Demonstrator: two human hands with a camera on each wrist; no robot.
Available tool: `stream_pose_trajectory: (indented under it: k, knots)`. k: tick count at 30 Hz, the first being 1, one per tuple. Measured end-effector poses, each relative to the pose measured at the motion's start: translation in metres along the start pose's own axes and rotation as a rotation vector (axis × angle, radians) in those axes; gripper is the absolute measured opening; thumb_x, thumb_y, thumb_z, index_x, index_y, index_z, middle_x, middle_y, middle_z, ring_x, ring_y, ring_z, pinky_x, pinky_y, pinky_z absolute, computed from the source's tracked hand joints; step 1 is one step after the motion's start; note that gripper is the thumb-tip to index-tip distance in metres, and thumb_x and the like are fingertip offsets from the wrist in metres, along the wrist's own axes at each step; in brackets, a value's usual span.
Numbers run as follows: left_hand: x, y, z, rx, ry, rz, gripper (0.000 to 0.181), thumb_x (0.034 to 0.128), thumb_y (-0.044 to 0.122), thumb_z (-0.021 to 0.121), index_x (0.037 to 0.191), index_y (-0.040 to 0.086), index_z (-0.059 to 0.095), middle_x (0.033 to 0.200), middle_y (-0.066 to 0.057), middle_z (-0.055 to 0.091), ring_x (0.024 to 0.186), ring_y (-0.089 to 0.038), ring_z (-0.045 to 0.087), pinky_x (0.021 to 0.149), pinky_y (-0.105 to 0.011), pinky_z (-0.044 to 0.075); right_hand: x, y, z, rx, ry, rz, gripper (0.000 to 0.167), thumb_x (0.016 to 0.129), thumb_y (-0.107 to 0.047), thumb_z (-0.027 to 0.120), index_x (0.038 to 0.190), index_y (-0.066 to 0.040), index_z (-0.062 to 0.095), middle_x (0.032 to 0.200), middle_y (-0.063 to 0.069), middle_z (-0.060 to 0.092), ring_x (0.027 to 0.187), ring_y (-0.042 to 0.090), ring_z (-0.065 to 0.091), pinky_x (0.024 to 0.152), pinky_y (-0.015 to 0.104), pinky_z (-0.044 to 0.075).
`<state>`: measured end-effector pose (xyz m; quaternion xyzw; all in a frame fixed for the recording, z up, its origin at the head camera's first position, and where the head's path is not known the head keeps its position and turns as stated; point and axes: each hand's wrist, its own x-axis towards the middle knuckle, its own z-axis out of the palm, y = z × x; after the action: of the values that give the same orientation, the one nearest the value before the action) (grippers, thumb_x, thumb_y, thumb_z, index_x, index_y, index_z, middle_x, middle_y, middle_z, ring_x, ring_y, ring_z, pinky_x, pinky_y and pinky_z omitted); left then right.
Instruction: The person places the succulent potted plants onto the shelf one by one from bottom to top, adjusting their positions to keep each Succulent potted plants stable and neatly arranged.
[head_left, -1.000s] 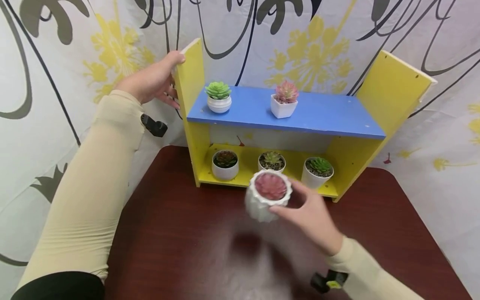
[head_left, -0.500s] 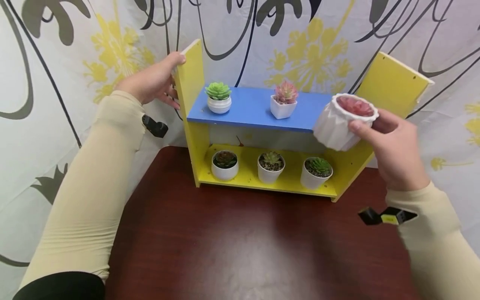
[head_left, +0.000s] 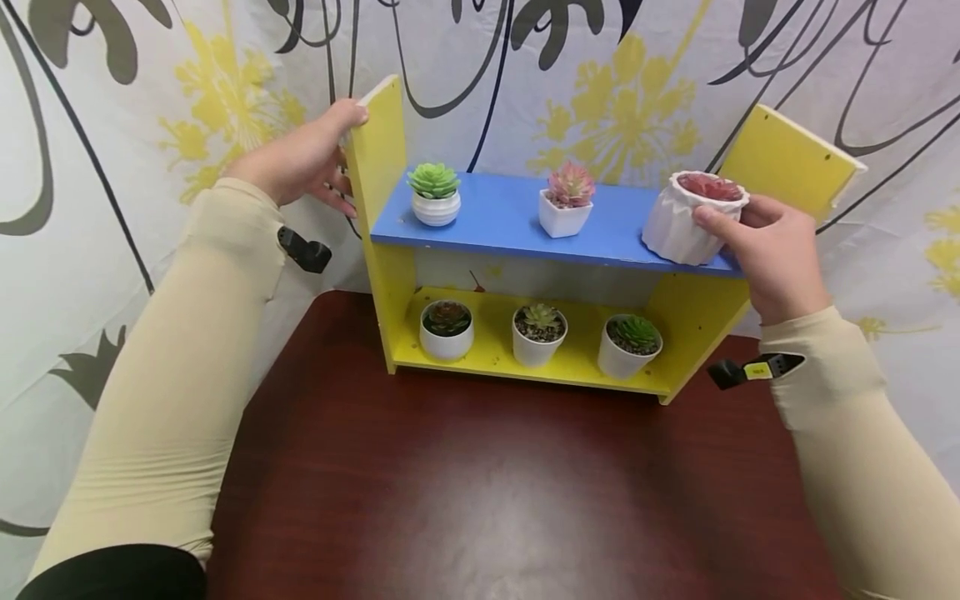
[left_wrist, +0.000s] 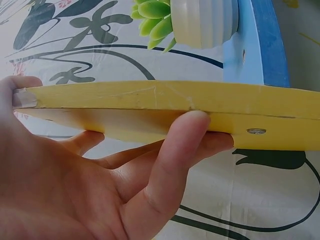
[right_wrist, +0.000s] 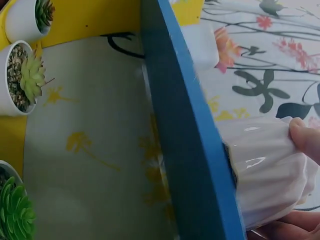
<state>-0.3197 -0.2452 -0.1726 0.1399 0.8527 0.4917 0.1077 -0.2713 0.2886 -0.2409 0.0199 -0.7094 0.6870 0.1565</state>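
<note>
My right hand (head_left: 783,250) grips a white fluted pot (head_left: 681,225) with a red succulent (head_left: 708,187), thumb on the near side of its rim. The pot stands upright at the right end of the blue board (head_left: 495,208); whether its base rests fully there is hard to tell. My left hand (head_left: 303,158) holds the upper left side panel (head_left: 378,150) of the yellow shelf, with its thumb over the top end and fingers against the outer face (left_wrist: 150,170). A green succulent pot (head_left: 435,204) and a pink succulent pot (head_left: 565,215) share the blue board.
On the yellow lower board (head_left: 487,358) stand a dark succulent pot (head_left: 447,337), a pale green one (head_left: 536,342) and a bright green one (head_left: 626,354). The shelf sits at the back of the dark red table (head_left: 480,483), against a patterned cloth (head_left: 465,83).
My right hand has carried the fluted pot from in front of the shelf up and rightward, then back and slightly down to the blue board's right end. The left hand keeps its hold.
</note>
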Motion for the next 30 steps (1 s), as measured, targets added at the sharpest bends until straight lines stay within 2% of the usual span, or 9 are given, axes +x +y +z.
stream_pose_trajectory:
  k: [4,8,15,18,21,25,27,30]
  knots:
    - [0.0,0.002,0.001,0.008,-0.005,0.005,0.056,0.1112,0.066,0.018,0.155,0.032,0.02,0.15,-0.017,0.045,0.119,-0.042,0.067,0.086,-0.051,0.065,0.005,0.002,0.0,-0.012,0.015,-0.004,0.059,0.086,-0.019,0.096,0.139,-0.008,0.074,0.121,-0.001,0.076,0.115,0.016,0.063,0.089,0.013,0.054]
    - [0.0,0.003,0.0,-0.005,0.001,-0.003,0.057,0.111,0.066,0.019,0.157,0.031,0.021,0.148,-0.016,0.046,0.118,-0.041,0.068,0.087,-0.052,0.065,0.009,0.006,0.001,-0.066,0.003,-0.032,0.063,0.089,-0.022,0.094,0.145,-0.006,0.069,0.125,-0.002,0.075,0.117,0.015,0.062,0.092,0.012,0.053]
    - [0.003,-0.001,0.001,-0.011,-0.018,-0.008,0.056,0.111,0.066,0.018,0.156,0.032,0.02,0.15,-0.016,0.046,0.119,-0.04,0.068,0.088,-0.052,0.064,-0.001,0.011,0.001,-0.359,-0.012,-0.09,0.064,0.102,-0.033,0.079,0.158,-0.014,0.056,0.149,0.004,0.064,0.126,0.013,0.059,0.096,0.01,0.05]
    - [0.005,-0.002,0.002,-0.015,-0.021,-0.017,0.057,0.1105,0.067,0.018,0.155,0.031,0.021,0.149,-0.016,0.046,0.118,-0.04,0.068,0.088,-0.052,0.064,-0.008,0.015,0.0,-0.405,-0.011,-0.126,0.066,0.104,-0.032,0.076,0.163,-0.017,0.05,0.159,0.008,0.056,0.136,0.016,0.057,0.105,0.014,0.048]
    - [0.004,-0.002,0.0,-0.012,-0.015,-0.023,0.062,0.1099,0.069,0.017,0.157,0.028,0.023,0.152,-0.016,0.046,0.121,-0.04,0.066,0.09,-0.052,0.064,-0.015,0.023,-0.002,-0.461,0.013,-0.174,0.069,0.106,-0.031,0.074,0.167,-0.018,0.043,0.165,0.01,0.049,0.146,0.023,0.053,0.116,0.024,0.044]
    - [0.003,-0.002,-0.001,-0.009,0.024,-0.057,0.07,0.1089,0.072,0.018,0.159,0.025,0.028,0.155,-0.016,0.046,0.125,-0.039,0.064,0.092,-0.051,0.064,-0.035,0.042,-0.003,-0.541,0.08,-0.268,0.071,0.108,-0.029,0.07,0.168,-0.013,0.038,0.167,0.009,0.045,0.151,0.027,0.048,0.123,0.035,0.039]
    - [0.001,-0.003,0.001,-0.025,0.065,-0.094,0.075,0.1077,0.075,0.019,0.159,0.023,0.031,0.156,-0.016,0.046,0.127,-0.039,0.063,0.092,-0.049,0.064,-0.047,0.054,-0.002,-0.568,0.112,-0.331,0.069,0.107,-0.025,0.07,0.167,-0.011,0.04,0.166,0.008,0.048,0.15,0.026,0.048,0.122,0.034,0.039]
    - [-0.003,-0.011,0.005,-0.051,0.105,-0.133,0.083,0.1063,0.079,0.021,0.167,0.022,0.026,0.163,-0.021,0.041,0.135,-0.042,0.056,0.09,-0.047,0.065,-0.066,0.074,0.002,-0.601,0.122,-0.421,0.063,0.106,-0.017,0.07,0.164,-0.011,0.046,0.163,0.005,0.052,0.147,0.025,0.052,0.118,0.027,0.043]
